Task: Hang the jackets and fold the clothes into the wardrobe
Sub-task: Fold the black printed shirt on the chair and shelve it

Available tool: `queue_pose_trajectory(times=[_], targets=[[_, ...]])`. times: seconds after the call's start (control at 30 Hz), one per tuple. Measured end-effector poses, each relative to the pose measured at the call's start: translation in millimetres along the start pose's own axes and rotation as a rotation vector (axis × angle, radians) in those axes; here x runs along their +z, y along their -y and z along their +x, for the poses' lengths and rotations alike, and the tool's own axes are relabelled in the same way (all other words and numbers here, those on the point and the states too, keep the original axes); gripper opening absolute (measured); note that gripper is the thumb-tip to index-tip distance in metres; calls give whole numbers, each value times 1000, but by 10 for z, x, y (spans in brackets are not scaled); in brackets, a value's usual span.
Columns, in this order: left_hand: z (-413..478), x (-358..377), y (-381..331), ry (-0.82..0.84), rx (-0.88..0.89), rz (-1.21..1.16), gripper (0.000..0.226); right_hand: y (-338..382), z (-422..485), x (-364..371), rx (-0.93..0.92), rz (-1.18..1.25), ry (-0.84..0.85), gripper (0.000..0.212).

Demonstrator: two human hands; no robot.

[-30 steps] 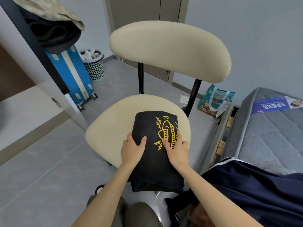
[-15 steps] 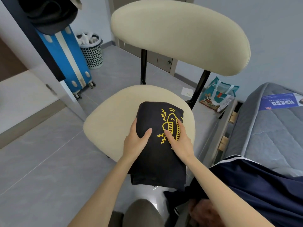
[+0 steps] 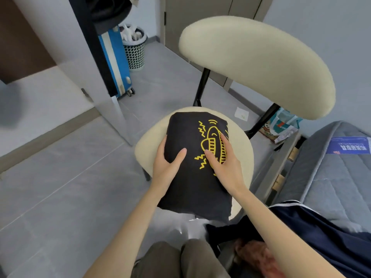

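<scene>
- Head view: a folded black T-shirt (image 3: 190, 189) with a yellow line drawing lies lengthwise on the cream seat of a chair (image 3: 148, 145), its near end hanging past the seat's front edge.
- The left hand (image 3: 166, 165) grips the shirt's left side, thumb pressed on top and fingers running down along the edge.
- The right hand (image 3: 226, 167) lies over the yellow print, thumb spread across it and forefinger straight along the top. Its other fingers are hidden at the shirt's right edge, so it cannot be told whether they curl round the cloth.
- The chair's wide cream backrest (image 3: 257, 63) stands behind the shirt on two black posts.
- A navy garment (image 3: 321, 237) with white trim lies near the person's right arm, on the edge of a grey mattress (image 3: 331, 177).
- A printed shopping bag (image 3: 281, 127) sits on the floor between chair and bed.
- On the left, a blue suitcase (image 3: 114, 57) stands beside a white perforated bin (image 3: 134, 51), partly hidden behind a white panel (image 3: 60, 47) with a black edge.
</scene>
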State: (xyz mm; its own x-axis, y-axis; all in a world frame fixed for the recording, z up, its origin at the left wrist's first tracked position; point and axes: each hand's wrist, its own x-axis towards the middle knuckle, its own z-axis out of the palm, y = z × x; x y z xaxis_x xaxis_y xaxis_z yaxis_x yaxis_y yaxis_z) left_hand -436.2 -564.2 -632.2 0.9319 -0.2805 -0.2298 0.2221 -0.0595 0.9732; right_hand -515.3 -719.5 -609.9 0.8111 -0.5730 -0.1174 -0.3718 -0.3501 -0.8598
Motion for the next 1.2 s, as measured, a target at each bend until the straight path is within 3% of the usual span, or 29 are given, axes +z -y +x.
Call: queue_pose_trajectory(times=[0.2,0.43,0.8,1.03,1.2], targets=[[-440,-680,-1061,-115,16,-46,67,1232,-274,-8,-102,4,117,68],[-1070,-1646,-2336,-388,87,-18,64,2886,-679,149,-297,46,285,68],[-1763,-3173,-4256,-728,457,-89,71,5601,-1140,664,-670,336,593,85],[-2040,-3843,-5435,-748,779,-89,63,7093,-1466,672,-941,498,685,92],[-2119,-4147,-6060,-701,889,-98,57,7932,-1571,565,-1013,607,792,96]])
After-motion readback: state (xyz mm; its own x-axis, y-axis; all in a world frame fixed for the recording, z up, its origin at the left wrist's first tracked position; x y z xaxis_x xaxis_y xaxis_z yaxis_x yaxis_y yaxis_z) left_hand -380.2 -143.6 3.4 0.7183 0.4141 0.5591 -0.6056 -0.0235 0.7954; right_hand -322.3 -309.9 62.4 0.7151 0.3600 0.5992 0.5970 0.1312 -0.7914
